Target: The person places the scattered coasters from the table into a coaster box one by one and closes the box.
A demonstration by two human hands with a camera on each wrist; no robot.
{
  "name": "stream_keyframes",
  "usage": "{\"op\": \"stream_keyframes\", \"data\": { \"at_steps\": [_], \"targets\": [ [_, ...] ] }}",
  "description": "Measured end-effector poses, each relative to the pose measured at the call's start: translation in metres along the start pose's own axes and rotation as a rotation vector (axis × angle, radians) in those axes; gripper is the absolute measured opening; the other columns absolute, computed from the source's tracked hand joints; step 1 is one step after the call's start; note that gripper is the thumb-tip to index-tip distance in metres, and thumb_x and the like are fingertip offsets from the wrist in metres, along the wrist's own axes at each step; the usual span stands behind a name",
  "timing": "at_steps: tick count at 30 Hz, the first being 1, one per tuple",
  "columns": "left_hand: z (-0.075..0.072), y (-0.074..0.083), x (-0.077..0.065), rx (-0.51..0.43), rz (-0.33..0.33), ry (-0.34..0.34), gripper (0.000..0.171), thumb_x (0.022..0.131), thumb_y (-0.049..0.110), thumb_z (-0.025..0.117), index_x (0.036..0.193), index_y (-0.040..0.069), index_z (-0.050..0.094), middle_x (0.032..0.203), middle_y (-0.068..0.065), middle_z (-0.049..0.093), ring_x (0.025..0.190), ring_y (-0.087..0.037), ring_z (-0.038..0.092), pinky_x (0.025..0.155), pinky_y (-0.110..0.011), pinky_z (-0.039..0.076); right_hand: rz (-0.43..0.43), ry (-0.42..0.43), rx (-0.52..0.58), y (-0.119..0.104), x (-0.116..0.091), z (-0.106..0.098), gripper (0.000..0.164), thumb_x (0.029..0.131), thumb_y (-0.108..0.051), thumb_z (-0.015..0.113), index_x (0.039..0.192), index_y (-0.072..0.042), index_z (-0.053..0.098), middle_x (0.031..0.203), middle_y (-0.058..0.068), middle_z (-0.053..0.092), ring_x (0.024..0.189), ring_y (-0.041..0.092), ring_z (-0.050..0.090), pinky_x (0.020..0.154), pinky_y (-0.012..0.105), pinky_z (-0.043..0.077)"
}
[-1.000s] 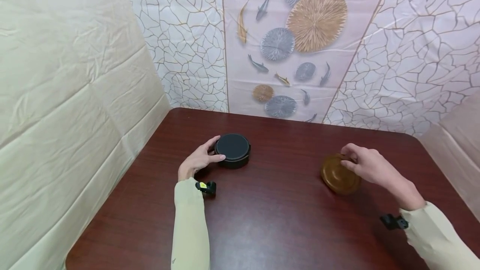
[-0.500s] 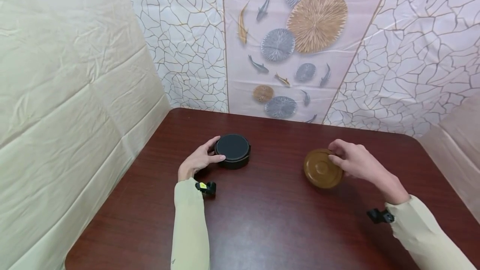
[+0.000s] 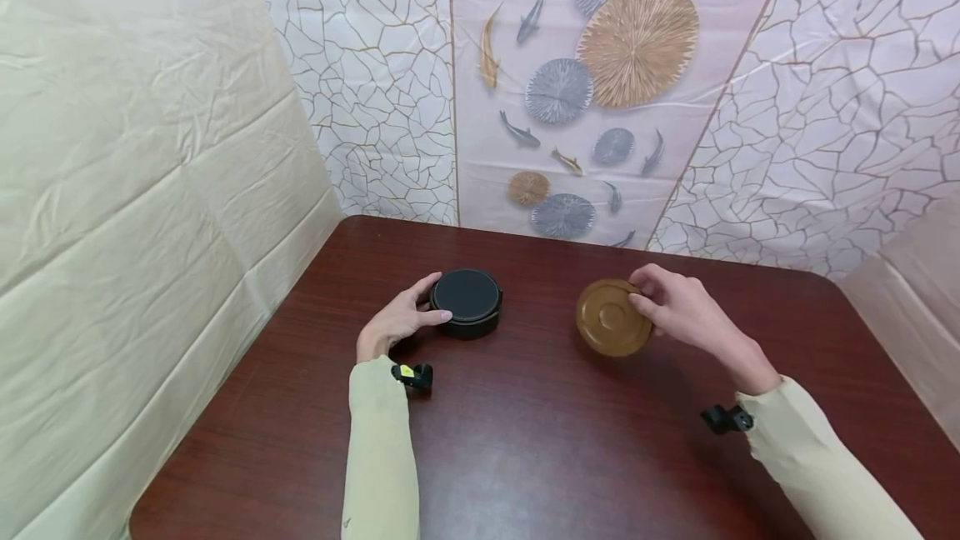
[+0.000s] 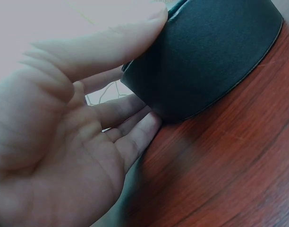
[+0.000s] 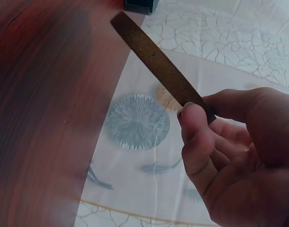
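Observation:
A round black case point(image 3: 467, 303) with a stitched, leather-like top stands on the table, left of the middle. My left hand point(image 3: 399, 322) holds its left side, thumb at the near edge and fingers at the far side; the left wrist view shows the thumb and fingertips against the smooth wall point(image 4: 215, 56). Farther right, a brown round wooden coaster point(image 3: 613, 319) with ring grooves is tilted above the table. My right hand point(image 3: 678, 307) pinches its right rim between thumb and fingers. Edge-on in the right wrist view, the coaster point(image 5: 158, 61) looks thin and flat.
The dark red-brown wooden table point(image 3: 495, 457) has rounded corners. A patterned cloth point(image 3: 555, 132) hangs behind its far edge, and a cream cloth point(image 3: 172, 173) hangs along the left. Each wrist wears a small black camera, the left camera point(image 3: 420, 375) close above the table.
My right hand has moved left and slightly away from me with the coaster, whose face now turns more toward the head camera. My left hand and the black case have stayed in place.

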State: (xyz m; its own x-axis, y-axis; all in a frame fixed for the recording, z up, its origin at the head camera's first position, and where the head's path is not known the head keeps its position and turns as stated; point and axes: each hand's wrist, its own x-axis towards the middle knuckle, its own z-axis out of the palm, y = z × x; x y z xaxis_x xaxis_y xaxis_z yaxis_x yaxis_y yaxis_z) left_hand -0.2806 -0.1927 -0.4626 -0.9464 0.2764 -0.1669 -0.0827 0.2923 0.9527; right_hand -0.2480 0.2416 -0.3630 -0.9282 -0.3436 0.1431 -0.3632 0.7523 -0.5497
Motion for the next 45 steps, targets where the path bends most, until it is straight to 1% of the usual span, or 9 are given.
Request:
{"op": "stream_keyframes", "data": {
  "at_steps": [7, 12, 18, 23, 27, 31, 35, 42, 45],
  "targets": [
    [0.001, 0.001, -0.001, -0.012, -0.003, -0.004, 0.087, 0.087, 0.017, 0.075, 0.157, 0.027, 0.024, 0.161, -0.004, 0.027, 0.147, -0.030, 0.032, 0.117, -0.046, 0.032, 0.022, 0.049, 0.090, -0.007, 0.013, 0.010, 0.024, 0.096, -0.017, 0.061, 0.117, -0.007, 0.056, 0.095, 0.018, 0.069, 0.052, 0.026, 0.066, 0.045, 0.038, 0.053],
    [0.001, 0.003, -0.002, -0.007, -0.005, 0.000, 0.088, 0.086, 0.018, 0.076, 0.157, 0.027, 0.024, 0.161, -0.004, 0.028, 0.146, -0.031, 0.033, 0.116, -0.046, 0.033, 0.021, 0.072, 0.141, -0.013, 0.022, 0.021, 0.025, 0.096, -0.016, 0.061, 0.118, -0.004, 0.056, 0.095, 0.020, 0.069, 0.052, 0.024, 0.066, 0.045, 0.036, 0.054],
    [0.001, 0.003, -0.001, 0.020, -0.005, -0.001, 0.089, 0.086, 0.022, 0.077, 0.157, 0.029, 0.024, 0.161, -0.004, 0.028, 0.147, -0.031, 0.033, 0.116, -0.046, 0.033, 0.015, 0.065, 0.196, -0.022, 0.030, 0.035, 0.025, 0.097, -0.013, 0.060, 0.118, -0.001, 0.055, 0.096, 0.023, 0.068, 0.051, 0.022, 0.066, 0.047, 0.041, 0.055],
    [0.001, 0.003, 0.000, 0.025, 0.005, 0.002, 0.088, 0.086, 0.022, 0.076, 0.157, 0.028, 0.024, 0.160, -0.004, 0.029, 0.146, -0.031, 0.033, 0.115, -0.046, 0.035, -0.006, 0.078, 0.226, -0.030, 0.038, 0.046, 0.025, 0.097, -0.013, 0.059, 0.119, -0.001, 0.054, 0.093, 0.021, 0.068, 0.051, 0.023, 0.066, 0.047, 0.040, 0.056],
    [0.000, 0.002, -0.001, 0.020, -0.002, 0.002, 0.088, 0.086, 0.022, 0.076, 0.157, 0.028, 0.024, 0.160, -0.004, 0.029, 0.147, -0.031, 0.033, 0.116, -0.046, 0.034, -0.008, 0.091, 0.256, -0.035, 0.046, 0.056, 0.026, 0.097, -0.014, 0.059, 0.119, -0.002, 0.053, 0.092, 0.021, 0.069, 0.049, 0.020, 0.066, 0.047, 0.040, 0.056],
    [0.000, 0.001, -0.002, 0.021, -0.003, 0.002, 0.088, 0.086, 0.022, 0.076, 0.157, 0.029, 0.024, 0.160, -0.004, 0.030, 0.147, -0.031, 0.033, 0.116, -0.047, 0.034, -0.008, 0.104, 0.291, -0.037, 0.053, 0.064, 0.026, 0.097, -0.013, 0.059, 0.120, -0.002, 0.052, 0.090, 0.021, 0.069, 0.048, 0.019, 0.066, 0.047, 0.037, 0.055],
    [0.000, 0.002, -0.002, 0.010, -0.003, 0.000, 0.087, 0.087, 0.020, 0.076, 0.157, 0.029, 0.024, 0.160, -0.004, 0.030, 0.147, -0.030, 0.033, 0.116, -0.046, 0.034, -0.002, 0.100, 0.335, -0.040, 0.060, 0.073, 0.027, 0.098, -0.013, 0.058, 0.121, -0.002, 0.052, 0.089, 0.021, 0.069, 0.049, 0.019, 0.067, 0.049, 0.041, 0.056],
    [0.000, 0.003, -0.002, -0.005, -0.017, -0.014, 0.087, 0.088, 0.018, 0.074, 0.157, 0.031, 0.022, 0.162, -0.006, 0.025, 0.148, -0.030, 0.030, 0.117, -0.046, 0.031, 0.013, 0.081, 0.437, -0.052, 0.071, 0.086, 0.028, 0.098, -0.012, 0.058, 0.124, -0.002, 0.050, 0.088, 0.022, 0.066, 0.051, 0.024, 0.068, 0.052, 0.048, 0.057],
    [0.000, 0.011, -0.006, -0.006, -0.032, -0.027, 0.088, 0.088, 0.016, 0.073, 0.158, 0.028, 0.021, 0.162, -0.008, 0.025, 0.148, -0.031, 0.029, 0.118, -0.046, 0.031, 0.028, 0.074, 0.483, -0.056, 0.075, 0.093, 0.028, 0.098, -0.011, 0.057, 0.124, -0.002, 0.049, 0.088, 0.022, 0.065, 0.052, 0.024, 0.068, 0.055, 0.052, 0.057]
  ]
}}
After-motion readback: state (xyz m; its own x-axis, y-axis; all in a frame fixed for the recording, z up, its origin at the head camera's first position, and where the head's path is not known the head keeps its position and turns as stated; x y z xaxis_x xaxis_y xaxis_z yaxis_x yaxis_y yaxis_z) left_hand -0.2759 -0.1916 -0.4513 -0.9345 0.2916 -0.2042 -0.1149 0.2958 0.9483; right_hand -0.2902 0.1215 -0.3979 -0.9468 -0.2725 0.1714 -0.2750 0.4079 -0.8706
